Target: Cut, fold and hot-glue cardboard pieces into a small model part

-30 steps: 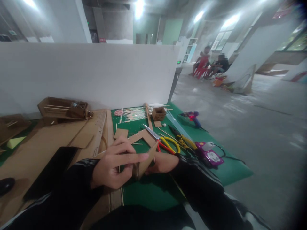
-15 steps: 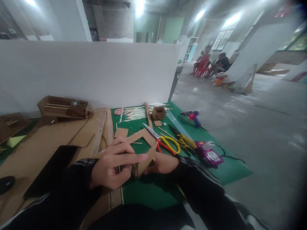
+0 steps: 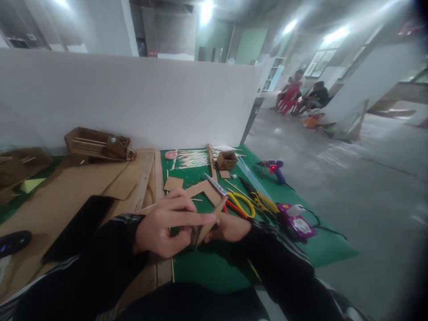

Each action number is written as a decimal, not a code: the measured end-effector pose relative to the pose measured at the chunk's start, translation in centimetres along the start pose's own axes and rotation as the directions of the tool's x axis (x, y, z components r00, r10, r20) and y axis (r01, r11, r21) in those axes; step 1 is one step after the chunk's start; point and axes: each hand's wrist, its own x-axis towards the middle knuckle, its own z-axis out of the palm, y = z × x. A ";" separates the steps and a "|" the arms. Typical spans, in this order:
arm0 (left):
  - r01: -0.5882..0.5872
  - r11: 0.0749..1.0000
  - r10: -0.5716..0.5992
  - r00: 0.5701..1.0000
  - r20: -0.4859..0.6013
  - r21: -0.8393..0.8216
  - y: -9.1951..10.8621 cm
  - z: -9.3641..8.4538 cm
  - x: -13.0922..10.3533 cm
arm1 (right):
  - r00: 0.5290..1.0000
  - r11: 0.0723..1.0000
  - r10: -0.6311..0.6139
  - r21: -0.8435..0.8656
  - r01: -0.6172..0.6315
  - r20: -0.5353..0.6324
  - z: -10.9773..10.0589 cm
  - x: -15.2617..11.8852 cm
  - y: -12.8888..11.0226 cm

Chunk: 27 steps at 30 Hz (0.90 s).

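The left hand [image 3: 167,226] and half-hidden right hand [image 3: 231,227] pinch the card [image 3: 206,229] between them, apparently pressing it; the next move calls for steadiness.

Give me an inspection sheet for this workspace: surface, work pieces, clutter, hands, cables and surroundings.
Surface: green tabletop on the right; brown cardboard sheet covers much of the left.
Work pieces: cardboard piece, tilted, at the hands.
Clutter: scissors, pliers, glue gun, small cardboard box, thin sticks and offcuts.
Hands: left hand has its index finger against the cardboard piece; right hand holds it from the other side, partly hidden.
Cables: dark cable runs from the purple block towards the table's right edge.
Surroundings: white partition behind; two people seated at a distance.
Spills: nothing seen.
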 end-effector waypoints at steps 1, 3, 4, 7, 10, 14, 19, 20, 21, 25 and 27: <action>-0.005 1.000 0.005 1.000 -0.008 0.005 0.0 0.0 0.0 | 1.000 1.000 0.007 -0.008 -0.008 -0.004 0.1 0.1 -0.3; -0.014 1.000 0.014 0.999 -0.035 0.010 -0.1 0.1 0.0 | 1.000 0.999 0.025 -0.031 -0.026 -0.018 0.3 0.2 -0.8; -0.019 1.000 0.019 0.999 -0.047 0.006 -0.2 0.2 0.0 | 0.999 0.998 0.034 -0.045 -0.035 -0.025 0.3 0.2 -1.0; -0.042 0.999 0.040 0.996 -0.078 -0.023 -0.5 0.2 -0.1 | 0.997 0.994 0.058 -0.095 -0.062 -0.047 0.4 0.3 -1.4; -0.061 0.998 0.058 0.995 -0.081 -0.027 -0.6 0.2 0.0 | 0.994 0.987 0.072 -0.138 -0.082 -0.076 0.3 0.2 -1.4; -0.080 0.996 0.078 0.994 -0.077 -0.026 -0.7 0.2 0.1 | 0.993 0.980 0.070 -0.181 -0.087 -0.097 0.2 0.2 -1.1; -0.062 0.997 0.060 0.995 -0.078 -0.034 -0.7 0.2 -0.1 | 0.994 0.973 0.066 -0.215 -0.082 -0.081 0.1 0.3 -1.0; -0.055 0.998 0.053 0.996 -0.072 -0.034 -0.7 0.2 -0.2 | 0.995 0.973 0.066 -0.217 -0.081 -0.077 0.1 0.3 -1.1; -0.049 0.998 0.047 0.996 -0.069 -0.034 -0.7 0.3 -0.2 | 0.995 0.973 0.065 -0.217 -0.079 -0.072 0.0 0.3 -1.1; -0.045 0.998 0.042 0.996 -0.081 -0.041 -0.6 0.3 -0.1 | 0.997 0.977 0.064 -0.201 -0.073 -0.049 0.0 0.4 -1.5; -0.049 0.998 0.046 0.995 -0.084 -0.038 -0.5 0.3 0.0 | 0.997 0.980 0.063 -0.185 -0.070 -0.040 0.0 0.4 -1.7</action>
